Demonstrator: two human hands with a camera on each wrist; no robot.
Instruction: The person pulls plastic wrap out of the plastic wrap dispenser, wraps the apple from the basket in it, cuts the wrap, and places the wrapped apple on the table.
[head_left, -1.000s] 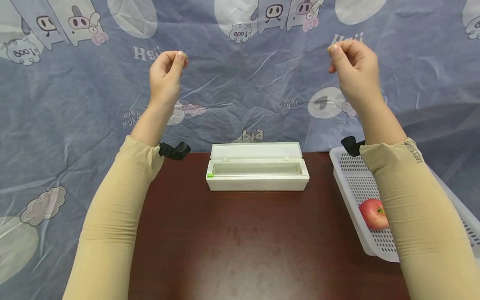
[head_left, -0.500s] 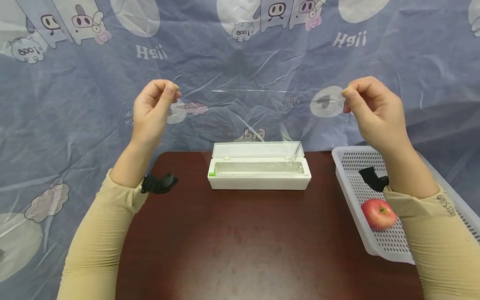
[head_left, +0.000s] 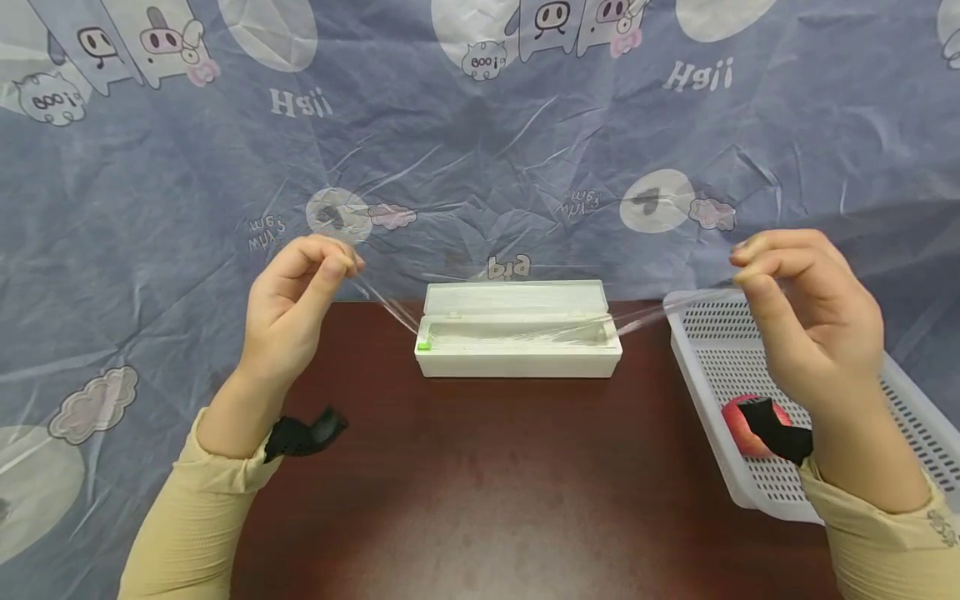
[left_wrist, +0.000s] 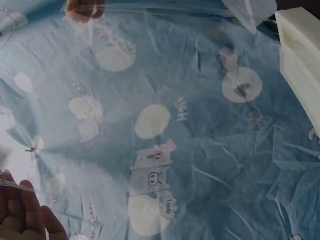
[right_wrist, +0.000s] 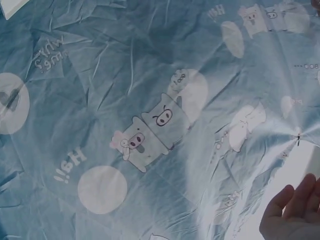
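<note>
In the head view, my left hand [head_left: 288, 312] pinches one end of a sheet of clear cling film [head_left: 396, 311]. My right hand [head_left: 821, 333] pinches the opposite end, off to the right. The film sags between them, its folds crossing in front of an open white lidded box [head_left: 519, 364]; whether it touches the box I cannot tell. On the box's left rim sits a small green piece [head_left: 423, 346]. The left wrist view catches fingers [left_wrist: 30, 215] at lower left, with film at their tips. Fingers [right_wrist: 292, 215] also appear at lower right in the right wrist view.
A white perforated basket [head_left: 708, 408] stands at the right of the brown table [head_left: 510, 467]. It holds a red apple [head_left: 738, 429], partly hidden by the black strap [head_left: 776, 429] at my right wrist. Behind the table hangs a blue printed sheet [head_left: 480, 150].
Both hands have come down and spread apart, carrying the cling film from high before the printed sheet to the level of the box. The box and basket have stayed put.
</note>
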